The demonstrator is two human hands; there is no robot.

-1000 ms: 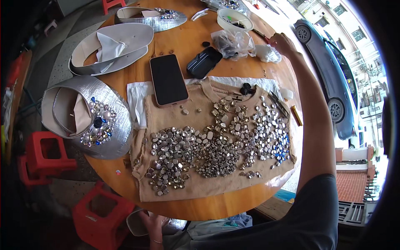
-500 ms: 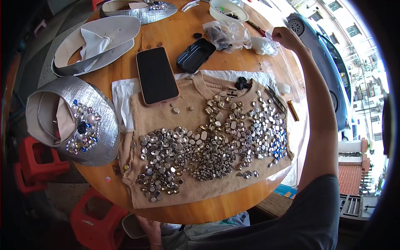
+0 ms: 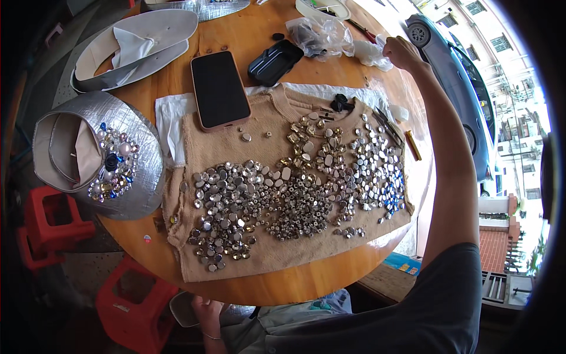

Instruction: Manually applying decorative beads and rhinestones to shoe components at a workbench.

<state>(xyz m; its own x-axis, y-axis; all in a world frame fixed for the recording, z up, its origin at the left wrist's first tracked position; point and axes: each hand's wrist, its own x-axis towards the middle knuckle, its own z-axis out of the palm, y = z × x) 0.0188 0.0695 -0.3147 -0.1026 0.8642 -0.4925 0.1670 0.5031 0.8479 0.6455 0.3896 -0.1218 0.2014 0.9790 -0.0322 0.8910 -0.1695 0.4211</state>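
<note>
At the far right of the table, my right hand (image 3: pixel 404 54) is closed with its fingertips on a crumpled clear plastic bag (image 3: pixel 372 54). Low down, below the table's near edge, my left hand (image 3: pixel 207 310) has its fingers curled at a grey-and-silver visor (image 3: pixel 184 309), mostly hidden by the hand and table. Between them lies a beige knit garment (image 3: pixel 259 265), spread with heaps of silver, gold and blue rhinestones (image 3: pixel 300 206). A black fabric rose (image 3: pixel 341 103) sits near its neckline, and tweezers (image 3: pixel 389 127) rest at its right side.
A phone (image 3: pixel 220 88) and a black open case (image 3: pixel 275 62) lie beyond the garment. A jewelled silver visor (image 3: pixel 141 156) and a plain one (image 3: pixel 171 29) stand at left. Red stools (image 3: pixel 135 307) are below the left edge. Red-handled pliers (image 3: pixel 362 30) and a gold tube (image 3: pixel 413 145) lie at right.
The whole scene sits slightly higher in the picture. More of my left hand shows below the table edge, its fingers curled. My right hand stays at the plastic bag.
</note>
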